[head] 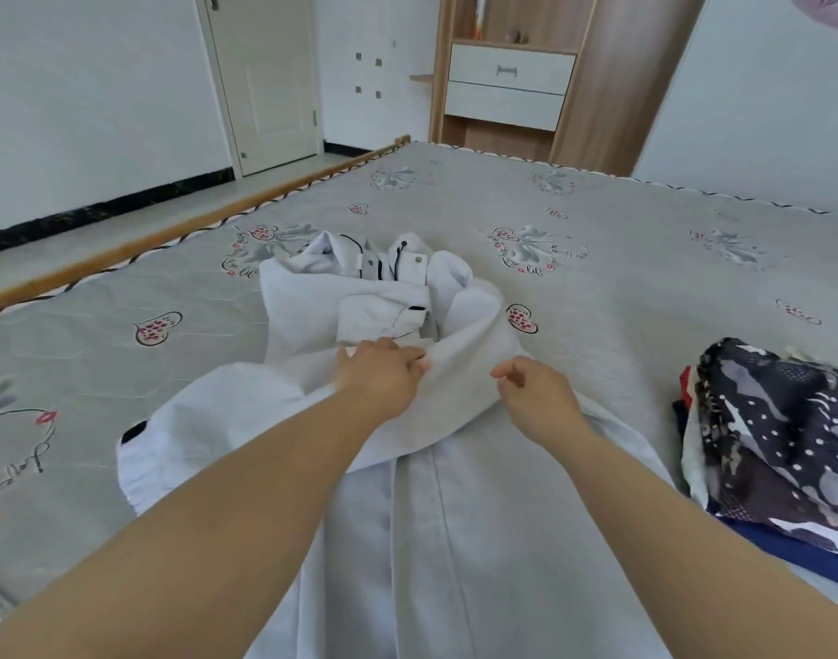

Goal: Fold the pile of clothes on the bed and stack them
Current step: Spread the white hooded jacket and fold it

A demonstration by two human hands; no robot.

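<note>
Head view: we see a white jacket [407, 325] spread down the middle of the bed [645, 240], its collar and hood end bunched beyond the fingers and its long body running back under both forearms. Our left hand [381, 375] has its fingers curled round a fold of the white sleeve cloth, gripping it just at the fingertips. Our right hand [535, 390] hovers just beside that same fold, fingers loosely curled and holding nothing; whether its underside touches the cloth we cannot tell. A cuffed sleeve [141, 459] lies out to the left of the left fingers. Well to the right of the right fingers sits a pile of clothes [778, 449], dark patterned cloth on top. Beyond the fingers, past the far edge of the bed, stand a door [264, 83] and a wooden cabinet [512, 78] with white drawers.
</note>
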